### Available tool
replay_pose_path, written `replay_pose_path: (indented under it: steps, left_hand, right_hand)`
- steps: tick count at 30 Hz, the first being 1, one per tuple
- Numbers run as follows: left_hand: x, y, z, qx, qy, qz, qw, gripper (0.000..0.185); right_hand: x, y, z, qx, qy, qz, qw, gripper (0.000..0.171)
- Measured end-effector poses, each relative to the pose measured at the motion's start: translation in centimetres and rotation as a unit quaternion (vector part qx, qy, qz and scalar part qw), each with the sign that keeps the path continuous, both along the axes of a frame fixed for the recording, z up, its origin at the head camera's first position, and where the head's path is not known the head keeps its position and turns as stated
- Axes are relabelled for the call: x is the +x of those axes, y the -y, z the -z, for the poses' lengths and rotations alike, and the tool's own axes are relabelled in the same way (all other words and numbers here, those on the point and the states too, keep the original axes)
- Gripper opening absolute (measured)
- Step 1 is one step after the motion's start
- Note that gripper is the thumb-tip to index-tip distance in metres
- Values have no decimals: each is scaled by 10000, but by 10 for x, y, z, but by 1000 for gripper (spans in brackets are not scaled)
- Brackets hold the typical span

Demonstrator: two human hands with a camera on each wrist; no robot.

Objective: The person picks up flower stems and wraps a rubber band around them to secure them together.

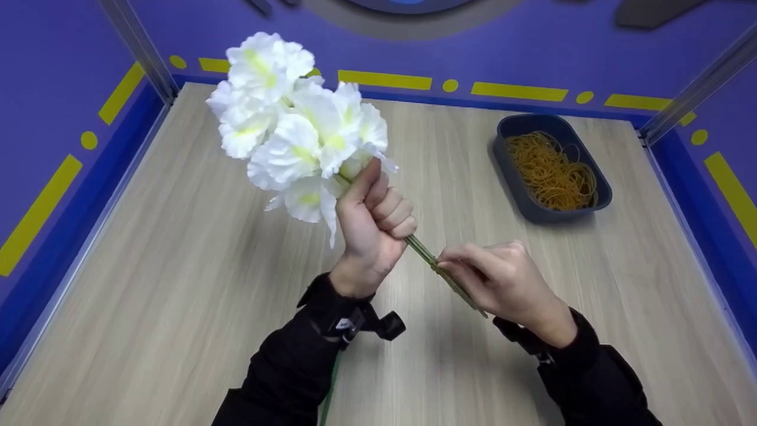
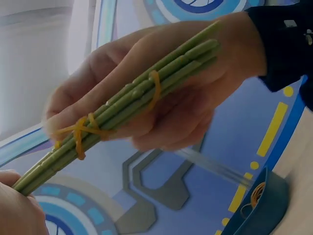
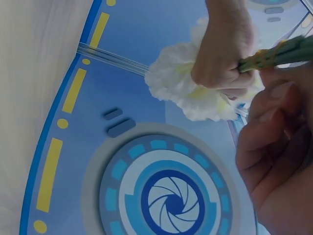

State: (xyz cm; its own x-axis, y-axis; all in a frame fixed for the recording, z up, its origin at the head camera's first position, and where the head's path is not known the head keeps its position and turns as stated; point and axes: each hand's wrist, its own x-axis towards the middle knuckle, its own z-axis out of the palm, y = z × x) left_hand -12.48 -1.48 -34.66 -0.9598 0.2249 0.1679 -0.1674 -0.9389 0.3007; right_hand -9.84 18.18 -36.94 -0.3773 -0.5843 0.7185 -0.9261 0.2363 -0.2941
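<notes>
Pale wood-grain tabletop (image 1: 177,284) fills the booth in front of you, walled in purple with yellow dashes and dots along the edges. Above it you hold a bunch of white flowers (image 1: 295,133), their petals tinged yellow at the centres, blooms tilted up and to your left, well clear of the table.

Your left hand (image 1: 374,228) is clenched in a fist around the green stems (image 2: 122,100) just under the blooms, thumb pointing up against the petals. The stems run down and to the right out of that fist and into your right hand (image 1: 502,281), whose fingers pinch them close below the left hand. In the left wrist view you can see the stems lying side by side as a tight bundle across your right palm, with an orange rubber band (image 2: 78,131) wound round them near your fingertips and a second loop of band further along the bundle.

Both your forearms are in black sleeves, with a small black camera mount at your left wrist.

Off to your right, well apart from your hands, a dark grey oblong tray (image 1: 520,192) sits on the table, holding a heap of orange rubber bands.
</notes>
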Motion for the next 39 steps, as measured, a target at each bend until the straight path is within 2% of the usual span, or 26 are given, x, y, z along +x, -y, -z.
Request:
replay_pose_path:
  steps: [4,6,10,14,20,23,25,29,31,33,34,35,36,39]
  left_hand:
    - [-6,8,-1,128,102,-271,9995,52]
    - [-7,11,-2,159,127,-233,9995,53]
    - [-9,12,-2,143,297,-132,9994,54]
    - [-14,10,1,116,652,43,9978,55]
    - [-22,7,6,59,1078,205,9939,54]
    - [-25,4,8,-229,1131,395,9925,46]
    - [-27,1,10,-509,1048,578,9915,39]
    - [-30,-5,15,-1213,739,782,9868,26]
    - [-29,-7,16,-1701,510,813,9807,17]
    - [-28,-8,17,-2376,228,766,9681,9]
    - [-28,-8,17,-2817,32,705,9569,12]
    - [-27,-8,17,-3344,-202,617,9402,18]
    - [-26,-8,17,-3873,-448,511,9194,26]
    - [-26,-5,17,-5182,-1259,52,8459,32]
  right_hand:
    - [2,-2,-1,105,848,-27,9963,11]
    - [2,-4,0,183,1330,-22,9909,11]
    - [3,-5,1,517,2185,-105,9744,27]
    - [6,-5,2,859,2587,-204,9619,26]
    - [10,-2,3,759,3084,-188,9480,12]
    - [10,2,6,790,3363,-131,9383,8]
    - [9,4,8,879,3412,-57,9359,12]
    - [7,7,13,1016,3394,164,9350,21]
    - [5,8,15,963,3435,309,9337,23]
    - [4,9,15,795,3631,405,9275,23]
    - [3,9,15,678,3758,438,9232,23]
    - [2,9,15,552,3876,462,9190,23]
    - [1,9,15,438,3971,468,9155,22]
    - [0,10,15,143,4116,448,9101,20]
